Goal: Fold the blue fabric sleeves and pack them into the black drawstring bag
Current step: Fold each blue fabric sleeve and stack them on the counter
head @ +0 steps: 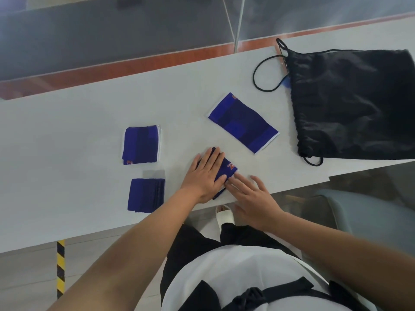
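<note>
Four blue sleeves lie on the white table. I see my left hand pressed flat on the sleeve being folded, fingers together and straight. My right hand lies flat just beside it, fingers spread a little, tips touching the sleeve's near edge. Neither hand grips anything.

Two folded sleeves sit to the left: the far folded sleeve and the near folded sleeve. One flat sleeve still waits, between my hands and the black drawstring bag. The bag lies flat at the right, cord loose.

I think the fold could spring open if I lift my hand too soon. This sleeve sits close to the table's near edge, so a careless push could slide it off.

Beyond the table there is a red-brown strip and grey floor. A grey chair stands at my right.
</note>
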{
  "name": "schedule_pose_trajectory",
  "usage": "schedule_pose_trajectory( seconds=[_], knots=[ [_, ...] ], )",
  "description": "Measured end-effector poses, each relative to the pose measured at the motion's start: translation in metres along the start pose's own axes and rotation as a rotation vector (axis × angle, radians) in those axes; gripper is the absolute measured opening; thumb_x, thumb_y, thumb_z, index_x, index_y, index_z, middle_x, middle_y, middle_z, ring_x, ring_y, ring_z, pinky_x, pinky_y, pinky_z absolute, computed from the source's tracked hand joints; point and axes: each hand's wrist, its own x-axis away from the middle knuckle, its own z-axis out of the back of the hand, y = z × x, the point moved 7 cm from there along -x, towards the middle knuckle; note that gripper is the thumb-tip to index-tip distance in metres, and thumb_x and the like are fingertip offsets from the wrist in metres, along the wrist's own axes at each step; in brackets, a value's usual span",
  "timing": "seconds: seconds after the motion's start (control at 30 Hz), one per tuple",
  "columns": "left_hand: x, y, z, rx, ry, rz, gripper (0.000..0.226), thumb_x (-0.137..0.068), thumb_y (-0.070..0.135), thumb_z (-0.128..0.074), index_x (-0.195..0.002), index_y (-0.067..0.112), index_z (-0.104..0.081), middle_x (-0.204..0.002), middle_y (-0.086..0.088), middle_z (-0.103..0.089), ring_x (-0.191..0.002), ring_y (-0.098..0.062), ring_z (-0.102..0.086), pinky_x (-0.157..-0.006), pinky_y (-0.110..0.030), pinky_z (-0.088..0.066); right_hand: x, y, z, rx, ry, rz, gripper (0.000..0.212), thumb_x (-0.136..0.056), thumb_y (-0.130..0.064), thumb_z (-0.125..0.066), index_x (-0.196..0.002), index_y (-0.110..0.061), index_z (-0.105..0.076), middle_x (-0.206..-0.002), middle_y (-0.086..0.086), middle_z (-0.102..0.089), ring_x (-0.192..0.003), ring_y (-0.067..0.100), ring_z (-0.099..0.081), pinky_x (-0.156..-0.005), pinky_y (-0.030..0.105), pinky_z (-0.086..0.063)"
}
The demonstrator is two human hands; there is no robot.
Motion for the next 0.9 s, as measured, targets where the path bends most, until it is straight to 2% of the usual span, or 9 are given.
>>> schedule_pose_trajectory(
  seconds=[0.1,0.23,0.47,0.53,0.6,0.67,0.7,0.8,0.9],
  knots=[
    [0.006,-0.004,0.013,0.177,0.06,0.038,0.067,-0.105,0.041,-0.025,-0.158,0.021,0.01,-0.167,0.003,0.015,-0.152,-0.013,0.017,-0.125,-0.039,0.009,0.001,-0.001,0.002,0.007,-0.029,0.0,0.064,-0.089,-0.037,-0.063,-0.148,-0.016,-0.046,-0.155,0.005,-0.044,-0.147,0.028,-0.034,-0.114,0.054,-0.032],
    [0.023,-0.006,0.003,0.131,0.068,0.126,0.069,-0.105,0.045,-0.021,-0.158,0.019,0.013,-0.166,0.002,0.019,-0.152,-0.016,0.02,-0.121,-0.035,0.015,0.001,-0.001,-0.002,-0.033,-0.074,-0.03,0.063,-0.092,-0.037,-0.051,-0.15,-0.016,-0.042,-0.158,0.003,-0.039,-0.15,0.027,-0.027,-0.117,0.055,-0.026],
    [0.024,-0.005,-0.006,0.083,0.016,0.187,0.071,-0.104,0.05,-0.018,-0.157,0.018,0.016,-0.165,0.0,0.023,-0.151,-0.017,0.023,-0.122,-0.039,0.015,-0.001,0.0,0.002,0.04,-0.09,0.007,0.07,-0.084,-0.034,-0.068,-0.148,-0.017,-0.047,-0.155,0.002,-0.044,-0.148,0.025,-0.032,-0.115,0.058,-0.027],
    [0.024,-0.004,0.004,0.189,0.011,0.185,0.072,-0.103,0.044,-0.033,-0.159,0.018,0.004,-0.168,0.001,0.012,-0.154,-0.019,0.011,-0.124,-0.039,0.005,-0.002,0.001,0.006,0.017,-0.131,0.018,0.071,-0.089,-0.038,-0.061,-0.153,-0.019,-0.038,-0.161,0.0,-0.034,-0.152,0.022,-0.021,-0.119,0.056,-0.017],
    [0.023,-0.009,0.022,0.366,0.11,0.225,0.068,-0.097,0.029,-0.053,-0.157,0.019,-0.023,-0.167,-0.002,-0.012,-0.152,-0.024,-0.014,-0.123,-0.04,-0.016,-0.002,0.004,0.008,-0.035,-0.221,0.007,0.071,-0.094,-0.046,-0.043,-0.158,-0.022,-0.025,-0.167,-0.005,-0.017,-0.155,0.016,-0.003,-0.121,0.052,-0.003],
    [0.024,-0.02,0.038,0.548,0.211,0.345,0.064,-0.089,0.013,-0.063,-0.149,0.02,-0.04,-0.156,-0.005,-0.035,-0.138,-0.026,-0.039,-0.112,-0.037,-0.037,0.0,0.004,0.013,-0.054,-0.274,0.016,0.072,-0.093,-0.052,-0.029,-0.159,-0.026,-0.017,-0.168,-0.008,-0.008,-0.153,0.01,0.009,-0.121,0.049,0.004],
    [0.025,-0.028,0.042,0.656,0.212,0.431,0.064,-0.087,0.008,-0.065,-0.145,0.02,-0.044,-0.149,-0.006,-0.045,-0.13,-0.026,-0.048,-0.102,-0.034,-0.044,-0.001,0.004,0.016,-0.058,-0.299,0.015,0.07,-0.096,-0.051,-0.032,-0.159,-0.028,-0.016,-0.168,-0.01,-0.006,-0.153,0.009,0.01,-0.122,0.048,0.005],
    [0.026,-0.041,0.044,0.939,0.046,0.613,0.053,-0.084,0.007,-0.073,-0.134,0.011,-0.056,-0.131,-0.007,-0.062,-0.115,-0.026,-0.06,-0.086,-0.031,-0.047,-0.006,0.008,0.019,-0.1,-0.332,-0.012,0.064,-0.099,-0.042,-0.048,-0.157,-0.032,-0.024,-0.166,-0.014,-0.013,-0.154,0.007,0.001,-0.123,0.045,0.002],
    [0.035,-0.038,0.057,1.049,-0.007,0.601,0.041,-0.083,0.008,-0.077,-0.122,0.006,-0.064,-0.114,-0.005,-0.067,-0.11,-0.024,-0.063,-0.081,-0.03,-0.048,-0.016,0.015,0.037,-0.362,-0.122,-0.128,0.047,-0.096,-0.031,-0.059,-0.142,-0.03,-0.051,-0.155,-0.009,-0.041,-0.145,0.01,-0.032,-0.118,0.037,-0.022]
  ],
)
